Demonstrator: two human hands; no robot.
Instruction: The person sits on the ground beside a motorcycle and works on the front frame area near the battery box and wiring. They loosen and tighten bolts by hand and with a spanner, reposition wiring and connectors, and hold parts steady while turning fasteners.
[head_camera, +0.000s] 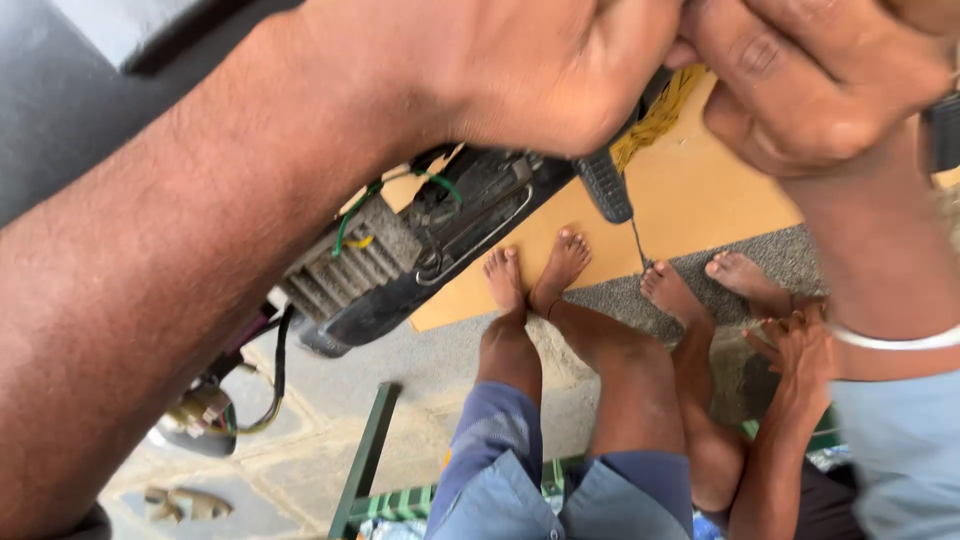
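1. Left hand (520, 70): fingers curled tight into a fist around the black ribbed handle of a screwdriver (607, 185), thin metal shaft pointing down past the fist toward the floor.
2. Right hand (810, 75): fingers bent and closed, pressed against the left fist at the top edge of view; whatever lies inside the grip hidden, so cannot tell what is held.
3. Just beside the left fist: a black plastic vehicle body part with a grey finned metal block (345, 270), green and yellow wires (350, 225) and a bent steel rod, hanging tilted under the forearm.
4. Behind the handle: a frayed yellow fabric strip (655, 115) against a tan flat board (690, 200) lying on the grey floor.
5. Lower down: two bare feet (535, 275) on the board, legs in blue shorts (490, 450).
6. To the right: another person's bare feet (700, 285) and hand (800, 345) resting on a knee.
7. Bottom left: green metal frame (365, 460).
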